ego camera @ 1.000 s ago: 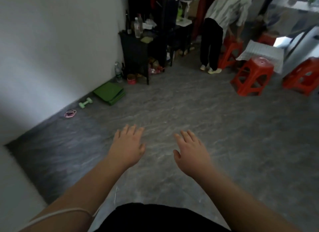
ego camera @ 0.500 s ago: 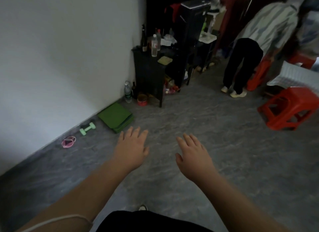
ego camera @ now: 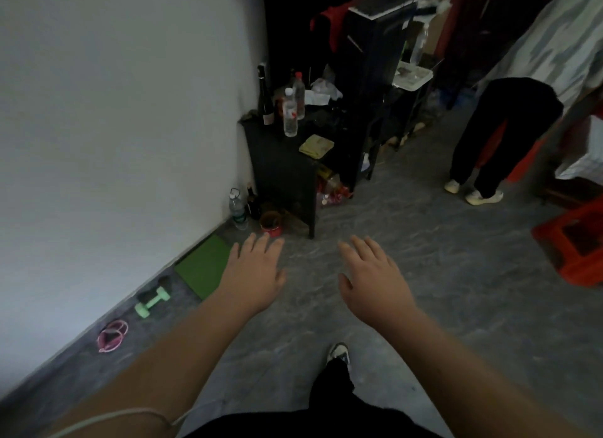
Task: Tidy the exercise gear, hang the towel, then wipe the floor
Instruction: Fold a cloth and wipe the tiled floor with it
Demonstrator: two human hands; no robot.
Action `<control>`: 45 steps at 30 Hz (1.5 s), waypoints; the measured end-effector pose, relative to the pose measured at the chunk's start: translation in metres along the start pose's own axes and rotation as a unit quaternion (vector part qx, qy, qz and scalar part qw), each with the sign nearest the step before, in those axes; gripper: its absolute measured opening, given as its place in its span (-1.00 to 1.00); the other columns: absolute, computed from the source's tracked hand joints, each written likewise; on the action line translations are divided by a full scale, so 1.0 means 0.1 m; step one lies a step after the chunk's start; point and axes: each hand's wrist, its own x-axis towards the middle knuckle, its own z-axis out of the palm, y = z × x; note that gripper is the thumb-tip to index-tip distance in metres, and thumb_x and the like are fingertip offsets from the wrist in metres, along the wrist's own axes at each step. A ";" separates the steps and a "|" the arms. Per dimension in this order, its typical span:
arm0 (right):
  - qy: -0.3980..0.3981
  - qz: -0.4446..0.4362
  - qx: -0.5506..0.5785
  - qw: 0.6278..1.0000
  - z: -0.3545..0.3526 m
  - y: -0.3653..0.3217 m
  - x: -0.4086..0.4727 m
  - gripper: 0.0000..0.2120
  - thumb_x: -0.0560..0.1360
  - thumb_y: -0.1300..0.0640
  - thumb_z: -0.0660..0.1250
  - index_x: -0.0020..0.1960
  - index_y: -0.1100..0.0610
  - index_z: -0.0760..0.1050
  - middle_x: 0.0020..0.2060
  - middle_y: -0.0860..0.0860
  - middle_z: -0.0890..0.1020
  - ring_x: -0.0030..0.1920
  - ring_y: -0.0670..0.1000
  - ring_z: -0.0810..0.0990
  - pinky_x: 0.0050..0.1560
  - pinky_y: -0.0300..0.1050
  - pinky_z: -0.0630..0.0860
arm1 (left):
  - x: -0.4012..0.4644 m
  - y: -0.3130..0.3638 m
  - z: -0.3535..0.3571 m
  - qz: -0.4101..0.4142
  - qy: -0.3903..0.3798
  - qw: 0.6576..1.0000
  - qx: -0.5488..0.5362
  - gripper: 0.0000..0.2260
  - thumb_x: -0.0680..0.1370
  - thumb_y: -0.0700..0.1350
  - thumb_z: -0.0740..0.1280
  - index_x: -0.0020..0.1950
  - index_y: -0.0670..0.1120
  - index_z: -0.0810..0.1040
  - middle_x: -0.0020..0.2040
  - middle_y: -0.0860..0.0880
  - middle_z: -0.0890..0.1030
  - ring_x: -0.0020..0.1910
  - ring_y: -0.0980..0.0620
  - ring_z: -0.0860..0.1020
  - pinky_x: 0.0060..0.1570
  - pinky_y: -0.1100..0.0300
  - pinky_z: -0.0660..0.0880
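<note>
I see left hand (ego camera: 253, 274) and right hand (ego camera: 375, 274) spread, palms down, holding nothing. Green mat (ego camera: 204, 266), dumbbell (ego camera: 152, 302) and pink band (ego camera: 112, 336) along wall, ten o'clock.

Floor (ego camera: 424, 290) w/ dumbbell (ego camera: 152, 301) (mat (ego camera: 204, 266) beside)

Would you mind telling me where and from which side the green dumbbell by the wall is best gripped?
Probably the thin bar in the middle of the dumbbell, taken from above. It lies flat on the floor beside the wall, and its two wide ends look too bulky for fingers to close around.
</note>
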 end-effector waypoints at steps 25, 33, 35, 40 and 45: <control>-0.129 -0.012 -0.021 0.991 -0.08 1.10 5.96 -0.45 0.59 -0.01 0.14 0.55 0.04 0.15 0.55 0.05 0.19 0.56 0.11 0.06 0.49 0.11 0.17 | 5.71 -0.99 -0.32 -0.020 -0.080 0.994 -0.073 -0.44 0.62 0.10 0.15 0.58 0.02 0.09 0.59 -0.10 0.16 0.56 -0.15 0.10 0.51 -0.12 0.12; -0.269 -0.009 -0.049 0.962 0.49 1.48 7.12 -0.42 0.56 0.04 0.18 0.54 0.05 0.14 0.55 0.06 0.16 0.55 0.11 0.05 0.50 0.11 0.15 | 6.88 -1.11 0.19 -0.029 -0.187 0.974 -0.121 -0.46 0.63 0.00 0.16 0.58 -0.03 0.09 0.57 -0.12 0.18 0.54 -0.16 0.13 0.45 -0.11 0.22; -0.297 -0.019 -0.055 0.953 0.66 1.61 7.35 -0.37 0.56 0.05 0.21 0.57 0.04 0.08 0.56 0.06 0.12 0.56 0.12 0.04 0.51 0.12 0.13 | 7.09 -1.10 0.40 -0.043 -0.218 0.962 -0.157 -0.48 0.63 -0.03 0.16 0.58 -0.07 0.12 0.55 -0.13 0.22 0.51 -0.17 0.19 0.41 -0.10 0.28; -0.327 -0.104 -0.072 0.937 1.14 1.94 7.71 -0.32 0.53 0.08 0.23 0.58 0.02 0.03 0.57 0.08 0.07 0.56 0.16 0.03 0.50 0.10 0.09 | 7.55 -0.95 0.80 -0.176 -0.229 0.906 -0.311 -0.54 0.57 -0.07 0.28 0.47 -0.06 0.31 0.39 -0.15 0.40 0.35 -0.19 0.41 0.27 -0.10 0.43; -0.313 -0.209 -0.100 0.921 1.38 2.25 7.93 -0.40 0.43 0.08 0.37 0.45 0.04 0.33 0.44 0.11 0.36 0.40 0.18 0.34 0.28 0.14 0.37 | 7.74 -0.80 1.02 -0.318 -0.202 0.848 -0.372 -0.51 0.50 0.03 0.37 0.40 -0.02 0.39 0.27 -0.09 0.52 0.20 -0.10 0.55 0.17 0.03 0.51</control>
